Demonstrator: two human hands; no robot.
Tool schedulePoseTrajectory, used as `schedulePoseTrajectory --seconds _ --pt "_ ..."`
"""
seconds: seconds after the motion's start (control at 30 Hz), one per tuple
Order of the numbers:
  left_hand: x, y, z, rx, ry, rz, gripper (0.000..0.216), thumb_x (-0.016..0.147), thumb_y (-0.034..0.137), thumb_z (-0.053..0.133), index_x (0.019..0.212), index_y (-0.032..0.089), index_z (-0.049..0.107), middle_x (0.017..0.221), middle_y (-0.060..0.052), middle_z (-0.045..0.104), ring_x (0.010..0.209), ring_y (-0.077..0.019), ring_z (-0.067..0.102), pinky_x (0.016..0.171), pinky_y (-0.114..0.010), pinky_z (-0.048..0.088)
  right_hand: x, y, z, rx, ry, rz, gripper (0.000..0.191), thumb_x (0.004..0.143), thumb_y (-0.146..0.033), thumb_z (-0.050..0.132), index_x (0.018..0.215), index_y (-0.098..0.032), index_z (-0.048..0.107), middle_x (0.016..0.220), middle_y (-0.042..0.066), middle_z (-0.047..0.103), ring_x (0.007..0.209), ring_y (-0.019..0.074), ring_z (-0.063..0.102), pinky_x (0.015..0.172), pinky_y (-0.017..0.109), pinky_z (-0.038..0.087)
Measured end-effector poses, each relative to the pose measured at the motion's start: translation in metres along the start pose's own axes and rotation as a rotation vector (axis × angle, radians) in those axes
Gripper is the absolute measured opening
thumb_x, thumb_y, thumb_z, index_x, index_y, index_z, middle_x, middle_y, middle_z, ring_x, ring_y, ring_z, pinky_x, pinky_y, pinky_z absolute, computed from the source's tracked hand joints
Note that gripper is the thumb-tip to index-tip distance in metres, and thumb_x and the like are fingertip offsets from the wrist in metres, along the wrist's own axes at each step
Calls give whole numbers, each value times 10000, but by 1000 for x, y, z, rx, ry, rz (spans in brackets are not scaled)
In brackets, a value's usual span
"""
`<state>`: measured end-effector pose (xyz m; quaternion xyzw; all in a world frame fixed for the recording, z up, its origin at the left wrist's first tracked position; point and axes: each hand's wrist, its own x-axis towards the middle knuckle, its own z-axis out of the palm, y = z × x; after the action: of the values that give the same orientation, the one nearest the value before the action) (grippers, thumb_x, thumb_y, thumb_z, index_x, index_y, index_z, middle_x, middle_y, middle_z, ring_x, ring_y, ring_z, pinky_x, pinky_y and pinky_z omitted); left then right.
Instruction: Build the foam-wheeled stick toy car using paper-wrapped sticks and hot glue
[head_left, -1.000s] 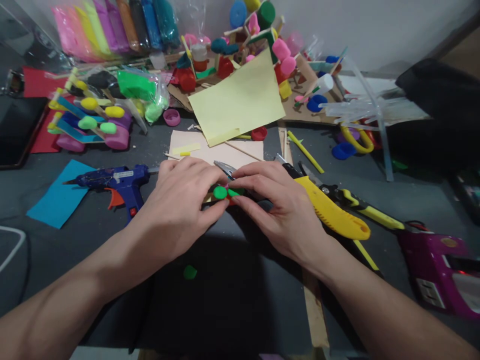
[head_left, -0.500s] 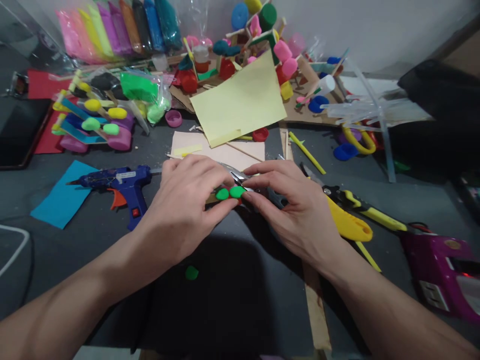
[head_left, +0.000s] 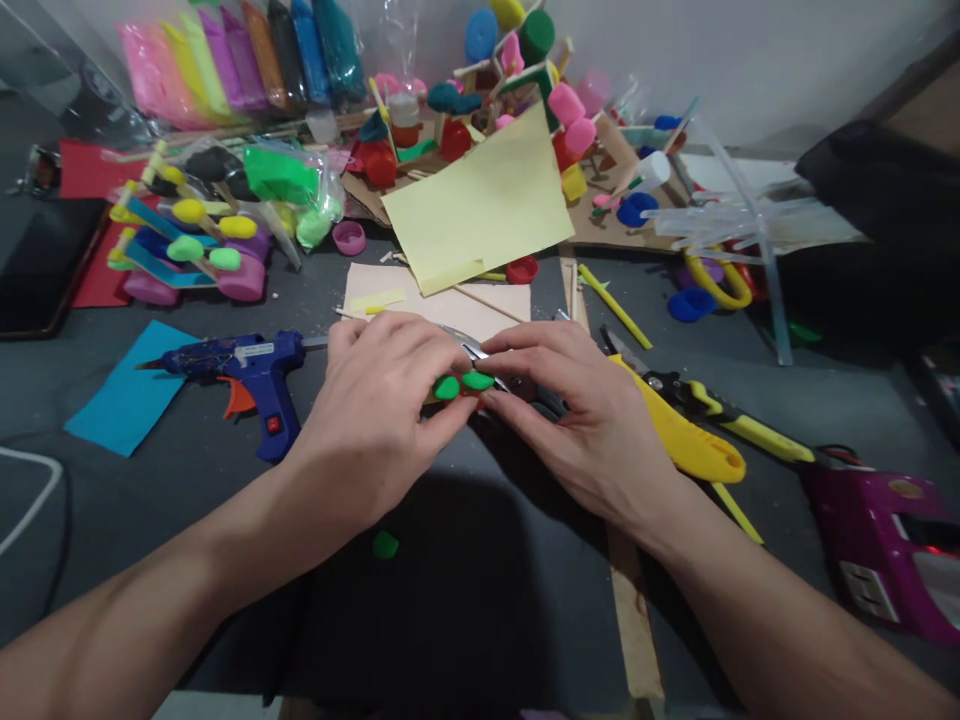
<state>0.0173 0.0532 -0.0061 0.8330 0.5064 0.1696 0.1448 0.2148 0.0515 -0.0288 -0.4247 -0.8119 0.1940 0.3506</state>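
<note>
While the left hand (head_left: pixel 386 405) and right hand (head_left: pixel 577 405) pinch the small green pieces (head_left: pixel 447 387), midway between front and back edges of the tabletop (head_left: pixel 559 590), one overfirm squeeze could squash them!

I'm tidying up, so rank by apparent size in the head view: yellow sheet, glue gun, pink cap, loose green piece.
1. Yellow sheet
2. Glue gun
3. Pink cap, loose green piece: too alike to rank

The glue gun (head_left: pixel 279 352) is dark blue, its trigger (head_left: pixel 238 397) orange. Paper (head_left: pixel 124 405) partly under the gun is bright blue; right of the gun, two lumps (head_left: pixel 447 387) are green, a handle (head_left: pixel 694 438) yellow.
</note>
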Motion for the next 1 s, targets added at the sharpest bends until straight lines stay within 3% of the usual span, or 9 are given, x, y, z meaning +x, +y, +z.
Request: schedulePoseTrajectory --seconds 0.37,1.0 --pt "-1 1 1 -18 15 -36 93 963 302 571 955 250 647 1128 -52 764 1154 -286 636 932 -473 376 -1 1 2 -22 1 -13 111 932 -170 688 1013 -245 701 1095 84 735 1064 267 672 941 457 542" --pt "-1 0 1 -33 -12 -28 77 967 256 582 950 222 649 1122 -54 755 1153 -285 631 904 -455 345 1 0 2 -5 -9 -28 76 948 -176 678 1009 -191 721 1072 106 734 1051 259 669 942 440 533"
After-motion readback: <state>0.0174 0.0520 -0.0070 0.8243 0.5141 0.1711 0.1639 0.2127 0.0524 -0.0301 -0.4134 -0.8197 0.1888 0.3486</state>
